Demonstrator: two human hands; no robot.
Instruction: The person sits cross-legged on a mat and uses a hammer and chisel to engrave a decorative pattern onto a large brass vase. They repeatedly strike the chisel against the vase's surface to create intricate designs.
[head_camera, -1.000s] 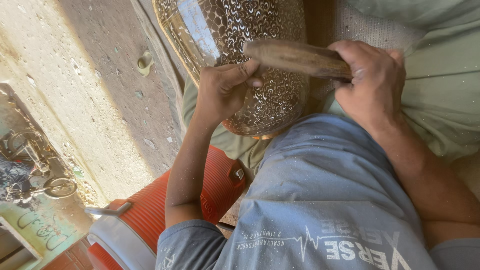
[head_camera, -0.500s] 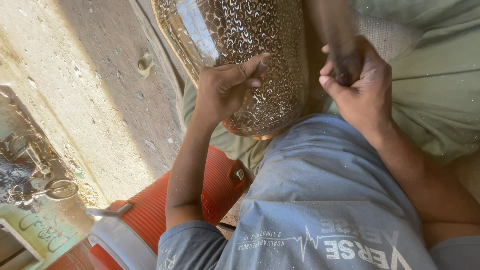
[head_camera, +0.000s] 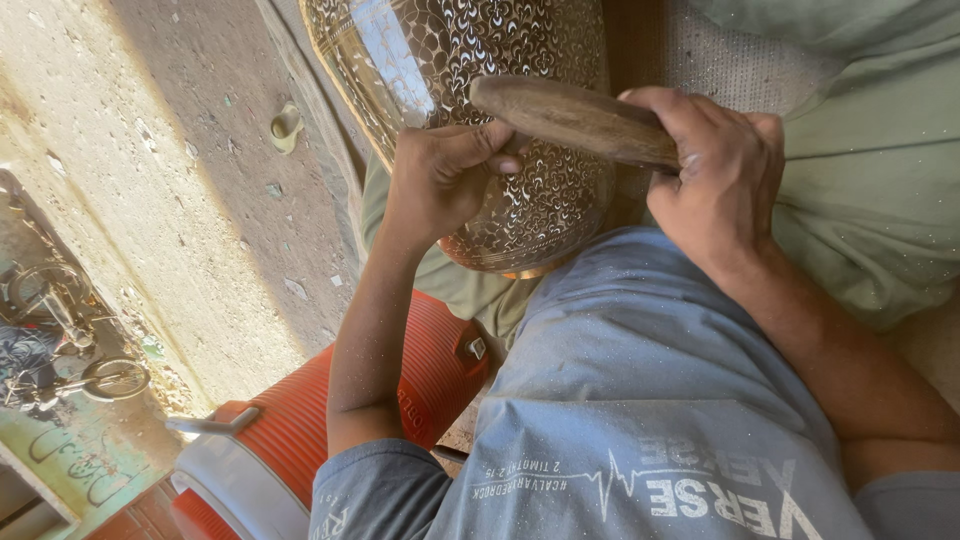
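Right now my left hand (head_camera: 440, 185) has its fingers pinched tight, thumb and forefinger closed near the dark, patterned wall of the engraved metal vessel (head_camera: 500, 120); whatever they pinch is too small to make out. My right hand (head_camera: 725, 180) is wrapped fully round the wooden mallet (head_camera: 575, 120), whose rounded end hangs just above my left fingertips. The vessel leans against my lap, its lower rim touching my grey shirt (head_camera: 640, 400), with an orange ribbed cooler (head_camera: 300, 430) below on the concrete floor (head_camera: 150, 200). As I judge it, a crooked blow could catch my left knuckles or dent the pattern, and the round body could roll off my knee.
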